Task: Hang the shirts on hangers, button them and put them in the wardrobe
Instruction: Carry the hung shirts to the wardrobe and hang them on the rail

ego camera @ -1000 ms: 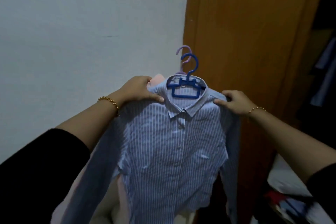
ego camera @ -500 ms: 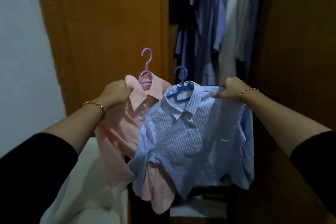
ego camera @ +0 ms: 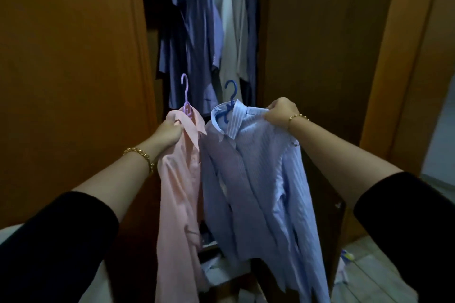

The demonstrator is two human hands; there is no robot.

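I hold two shirts up in front of the open wardrobe (ego camera: 81,56). My left hand (ego camera: 170,130) grips the shoulder of a pink shirt (ego camera: 178,184) that hangs on a purple hanger (ego camera: 186,96). My right hand (ego camera: 280,110) grips the shoulder of a blue striped shirt (ego camera: 261,192) on a blue hanger (ego camera: 230,98). Both shirts hang side by side, their fronts facing me, the hanger hooks pointing up. The blue shirt's front looks closed down the middle.
Several blue, purple and white shirts (ego camera: 209,39) hang inside the wardrobe between its wooden doors. Folded clothes (ego camera: 221,270) lie at the wardrobe's bottom. A tiled floor (ego camera: 374,275) with small items shows at the lower right, a white surface at the lower left.
My view has swung right from the white wall to the wardrobe opening. The pink shirt came out from behind the blue one, and both moved closer to the wardrobe.
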